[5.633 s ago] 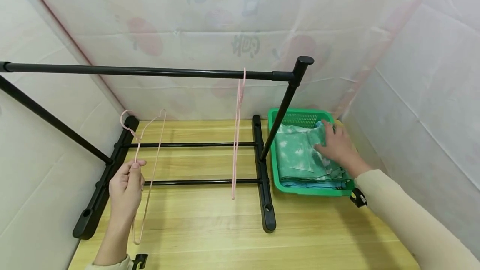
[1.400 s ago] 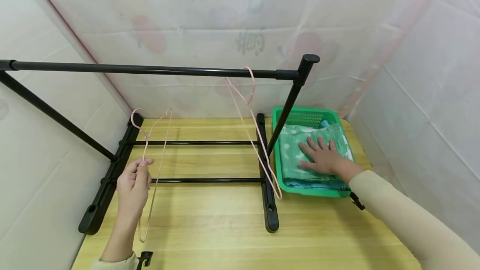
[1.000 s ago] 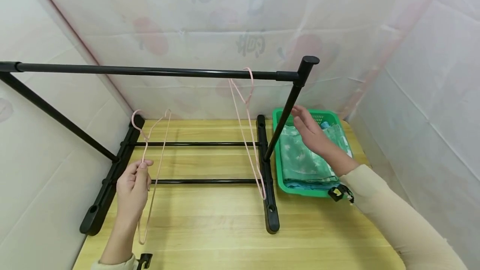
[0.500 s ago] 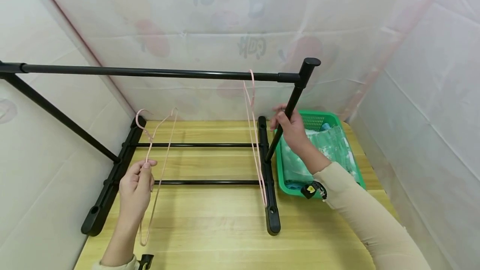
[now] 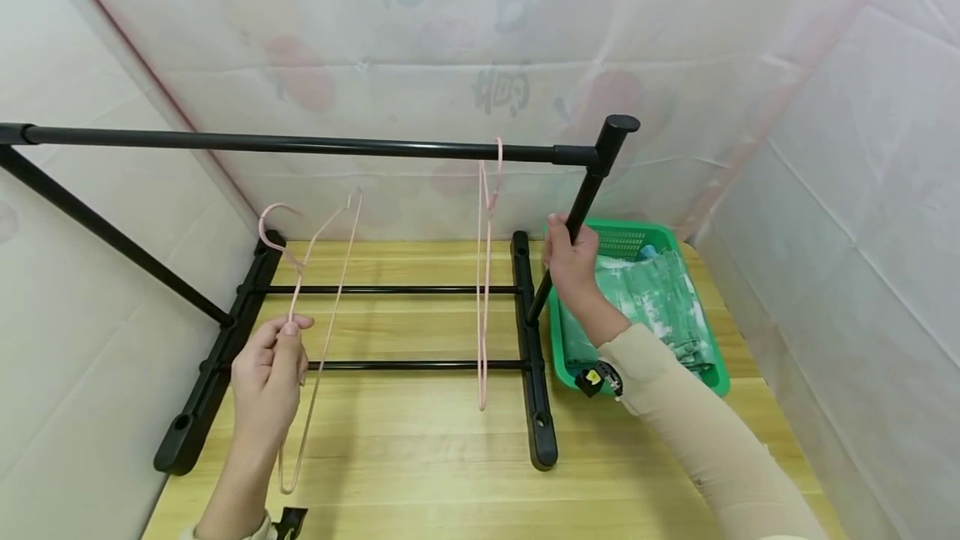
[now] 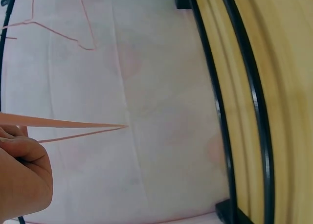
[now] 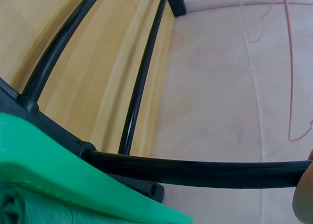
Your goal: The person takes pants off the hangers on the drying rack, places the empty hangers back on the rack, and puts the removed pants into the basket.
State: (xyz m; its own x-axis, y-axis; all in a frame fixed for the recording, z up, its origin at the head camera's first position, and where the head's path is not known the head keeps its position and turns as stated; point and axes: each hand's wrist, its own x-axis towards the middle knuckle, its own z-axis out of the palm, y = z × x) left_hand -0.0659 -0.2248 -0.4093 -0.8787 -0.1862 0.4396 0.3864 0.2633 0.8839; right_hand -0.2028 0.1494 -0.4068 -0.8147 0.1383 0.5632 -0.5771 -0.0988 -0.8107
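Note:
My left hand (image 5: pixel 267 373) pinches the side of a pink clothes hanger (image 5: pixel 339 290), its hook up and clear of the rack's top bar. In the left wrist view the hanger (image 6: pixel 73 122) runs out past the curled fingers. My right hand (image 5: pixel 576 269) grips the right upright of a black clothes rack (image 5: pixel 300 142), fingers wrapped round the post. In the right wrist view the rack post (image 7: pixel 205 172) leads to fingertips at the right edge. A second pink hanger (image 5: pixel 482 290) hangs bare on the top bar near its right end.
Right of the rack stands a green basket (image 5: pixel 718 382) holding folded green tie-dye cloth (image 5: pixel 660 298), with something blue beneath. The rack's feet (image 5: pixel 187 432) rest on a wooden table (image 5: pixel 420 457). White sheeting (image 5: pixel 375 90) walls in the back and sides.
My right hand has left the cloth in the basket and moved left onto the rack's upright. The hanging hanger has swung and turned. My left hand keeps its hanger, now slightly higher.

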